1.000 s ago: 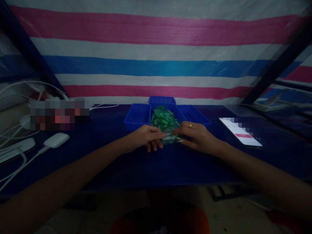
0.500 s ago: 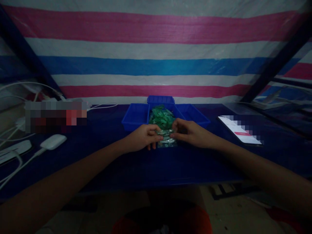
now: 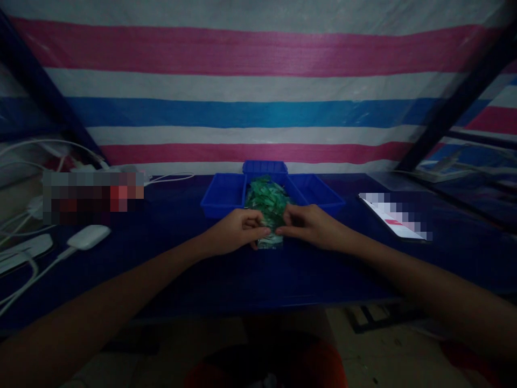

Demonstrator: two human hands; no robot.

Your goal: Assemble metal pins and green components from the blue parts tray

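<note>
A small shiny clear plastic packet (image 3: pixel 270 241) hangs between my hands over the blue table, in front of the bins. My left hand (image 3: pixel 236 229) pinches its left side, with the thumb on top and other fingers curled behind. From the right, my right hand (image 3: pixel 315 226) holds the packet's upper right part between thumb and bent fingers. Just beyond my fingertips lies a heap of green plastic packets (image 3: pixel 266 195) in the middle blue bin. What is inside the clear packet is too dark to make out.
Blue bins stand left (image 3: pixel 223 194), right (image 3: pixel 319 191) and behind (image 3: pixel 264 167) the heap. A lit phone (image 3: pixel 393 218) lies right. White cables, a white charger (image 3: pixel 89 237) and blurred-out items are at left. Below the table edge is an orange-rimmed container (image 3: pixel 331 366).
My hands have come slightly closer together, and the right thumb has shifted left over the packet. The packet looks narrower now. The view has tilted a little.
</note>
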